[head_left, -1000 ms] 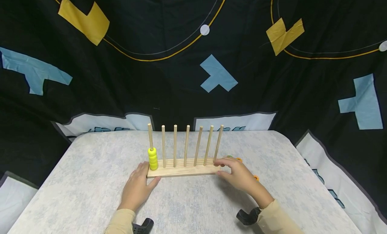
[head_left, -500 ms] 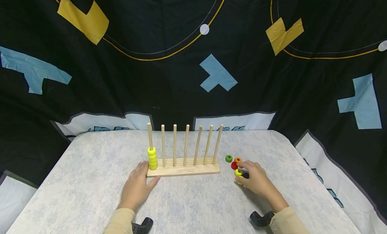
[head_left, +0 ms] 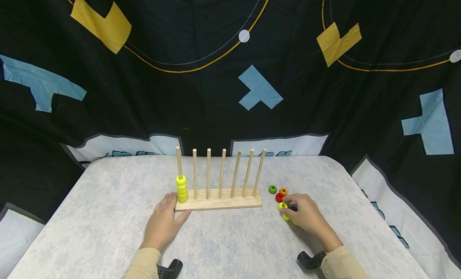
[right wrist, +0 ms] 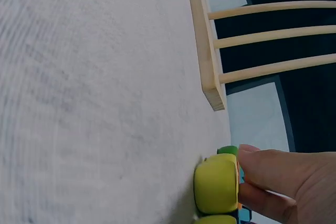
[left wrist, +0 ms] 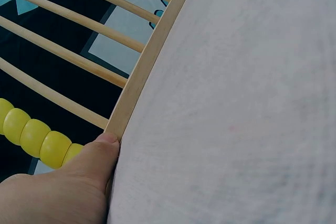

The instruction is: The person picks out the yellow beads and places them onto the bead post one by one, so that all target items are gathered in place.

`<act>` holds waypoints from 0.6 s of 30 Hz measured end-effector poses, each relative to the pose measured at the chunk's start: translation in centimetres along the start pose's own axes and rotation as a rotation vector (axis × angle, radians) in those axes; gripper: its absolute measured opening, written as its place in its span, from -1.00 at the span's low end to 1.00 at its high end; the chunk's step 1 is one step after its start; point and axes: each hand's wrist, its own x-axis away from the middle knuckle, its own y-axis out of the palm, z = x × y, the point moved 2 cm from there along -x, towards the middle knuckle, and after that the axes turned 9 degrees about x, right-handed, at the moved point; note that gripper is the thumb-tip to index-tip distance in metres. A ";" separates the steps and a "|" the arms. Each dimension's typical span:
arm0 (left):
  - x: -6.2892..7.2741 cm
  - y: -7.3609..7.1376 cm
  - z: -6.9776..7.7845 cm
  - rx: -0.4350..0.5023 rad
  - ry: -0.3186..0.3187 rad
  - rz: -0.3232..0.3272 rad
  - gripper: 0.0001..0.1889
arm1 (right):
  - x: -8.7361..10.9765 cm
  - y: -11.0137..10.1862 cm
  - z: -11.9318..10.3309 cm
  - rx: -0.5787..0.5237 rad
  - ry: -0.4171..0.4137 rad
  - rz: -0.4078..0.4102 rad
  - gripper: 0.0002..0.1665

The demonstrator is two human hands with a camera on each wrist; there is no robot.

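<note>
A wooden peg board (head_left: pixel 223 205) with a row of upright pegs stands on the table. Yellow beads (head_left: pixel 182 189) are stacked on its leftmost peg. My left hand (head_left: pixel 163 221) holds the board's left end, thumb (left wrist: pixel 105 142) along the front edge. Right of the board, my right hand (head_left: pixel 305 211) has thumb and finger around a yellow bead (head_left: pixel 282 207) in a small cluster. In the right wrist view a yellow bead (right wrist: pixel 216 184) sits right at the fingertips. More yellow beads (head_left: pixel 286 217) lie partly hidden under this hand.
Beside the right fingertips lie a red bead (head_left: pixel 279 197), an orange bead (head_left: pixel 283 191) and a green bead (head_left: pixel 272 189). The pale table (head_left: pixel 230 243) runs back to a black cloth (head_left: pixel 201 111) with coloured shapes.
The right hand has moved right from the board's right end to the loose beads, uncovering several of them. Yellow beads there have shifted slightly. The left hand stays put.
</note>
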 end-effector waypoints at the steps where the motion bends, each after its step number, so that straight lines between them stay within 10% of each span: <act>1: 0.0 0.0 0.0 -0.001 0.001 0.002 -0.17 | 0.0 0.1 -0.1 -0.003 -0.005 0.002 -0.57; 18: -0.1 0.1 -0.1 0.003 -0.004 -0.002 -0.16 | -0.4 1.1 -1.3 0.061 -0.045 0.017 -0.59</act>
